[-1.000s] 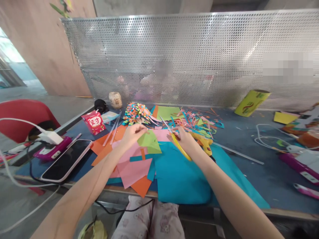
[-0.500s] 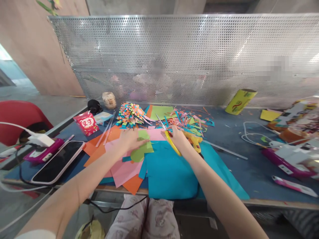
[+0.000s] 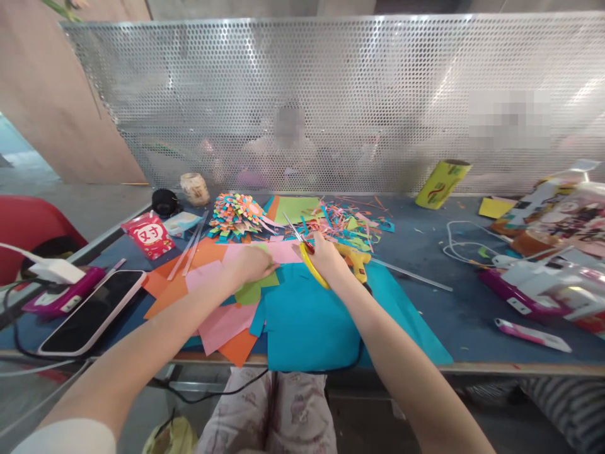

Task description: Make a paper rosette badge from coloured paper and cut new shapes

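Observation:
My right hand [image 3: 322,253] is closed around a pair of scissors [image 3: 312,268] with yellow handles, the blades pointing up and to the left. Fingers bent together, my left hand [image 3: 253,263] rests over pink and green paper; what it pinches, if anything, is hidden. A pink paper strip [image 3: 286,251] lies between the two hands. Just below my left hand is a green paper piece [image 3: 248,293]. Large blue paper [image 3: 312,328] spreads under my right wrist. Beyond the hands sits a multicoloured fringed paper bundle [image 3: 236,216].
Paper scraps [image 3: 347,224] are heaped behind my right hand, beside a yellow glue gun [image 3: 357,261]. At left lie a phone [image 3: 92,315] and a red packet [image 3: 149,235]. A cutter [image 3: 533,334] and power strip [image 3: 515,295] are at right. A perforated metal screen [image 3: 340,82] stands behind.
My left hand's fingers, spread over the green paper before, are now drawn together. The right hand still holds the scissors. The whole view has shifted slightly to the right.

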Demonstrator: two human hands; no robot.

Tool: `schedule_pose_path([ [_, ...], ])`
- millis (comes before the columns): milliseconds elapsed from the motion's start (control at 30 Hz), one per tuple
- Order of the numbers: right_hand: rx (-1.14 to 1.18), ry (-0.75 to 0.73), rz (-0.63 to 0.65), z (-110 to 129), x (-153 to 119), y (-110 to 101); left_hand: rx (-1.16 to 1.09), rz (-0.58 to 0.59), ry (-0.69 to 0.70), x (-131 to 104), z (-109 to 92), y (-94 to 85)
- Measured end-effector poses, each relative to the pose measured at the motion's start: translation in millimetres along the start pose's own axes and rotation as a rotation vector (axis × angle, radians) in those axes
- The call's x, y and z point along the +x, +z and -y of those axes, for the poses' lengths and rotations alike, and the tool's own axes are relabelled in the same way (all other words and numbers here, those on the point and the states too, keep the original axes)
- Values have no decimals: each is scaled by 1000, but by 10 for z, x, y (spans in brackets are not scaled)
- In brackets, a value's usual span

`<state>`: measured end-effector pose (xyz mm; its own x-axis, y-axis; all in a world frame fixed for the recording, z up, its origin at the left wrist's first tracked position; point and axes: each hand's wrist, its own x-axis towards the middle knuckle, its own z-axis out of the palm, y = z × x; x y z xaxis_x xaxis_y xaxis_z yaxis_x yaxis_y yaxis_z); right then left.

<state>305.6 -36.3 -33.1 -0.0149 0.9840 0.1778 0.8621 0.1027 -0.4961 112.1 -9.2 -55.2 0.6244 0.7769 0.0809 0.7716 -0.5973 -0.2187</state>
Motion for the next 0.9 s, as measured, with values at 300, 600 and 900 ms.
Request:
schedule_pose_path([
  [300, 13, 1, 15, 5, -14, -4, -19, -19, 162, 9, 47, -49],
  [600, -7, 21, 37, 44, -40, -31, -157, -73, -235, -303, 518, -259],
  [900, -5, 22, 43, 28, -35, 73, -317, 50, -298, -403, 470, -165],
])
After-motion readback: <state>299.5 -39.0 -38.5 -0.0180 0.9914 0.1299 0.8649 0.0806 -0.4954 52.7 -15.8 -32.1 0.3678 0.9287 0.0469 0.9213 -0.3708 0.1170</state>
